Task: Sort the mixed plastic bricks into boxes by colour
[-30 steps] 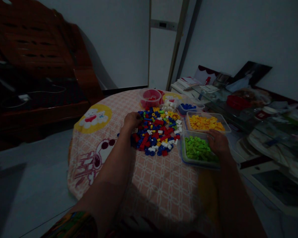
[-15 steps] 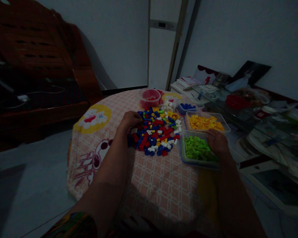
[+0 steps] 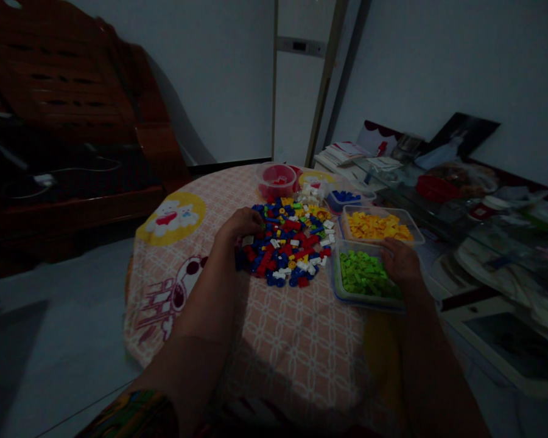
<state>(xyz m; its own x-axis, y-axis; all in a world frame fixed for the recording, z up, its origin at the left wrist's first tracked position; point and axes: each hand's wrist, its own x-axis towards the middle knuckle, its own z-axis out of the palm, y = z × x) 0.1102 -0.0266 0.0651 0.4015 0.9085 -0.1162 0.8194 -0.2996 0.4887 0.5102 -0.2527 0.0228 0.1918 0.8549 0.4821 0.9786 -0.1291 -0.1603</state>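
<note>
A heap of mixed toy bricks (image 3: 287, 243) in red, blue, white, yellow and green lies on the round table. My left hand (image 3: 243, 222) is at the heap's upper left edge, fingers curled down among the bricks; whatever is between the fingertips is hidden. On the right stands a clear plastic box (image 3: 347, 297) with green bricks (image 3: 363, 272) in it. My right hand (image 3: 400, 261) is closed over this box's far right corner, partly covering the green bricks. Just behind is another clear box (image 3: 415, 229) holding yellow bricks (image 3: 378, 225).
Farther back are a small box of blue bricks (image 3: 346, 196), some white bricks (image 3: 311, 193) and a round tub (image 3: 277, 177) with red pieces. A patterned cloth (image 3: 292, 340) covers the table. To the right stands a cluttered glass table (image 3: 456, 222); a wooden bench (image 3: 159, 146) is at left.
My left hand has shifted very slightly to the right at the heap's edge. My right hand stays at the green bricks' box, and the boxes keep their places.
</note>
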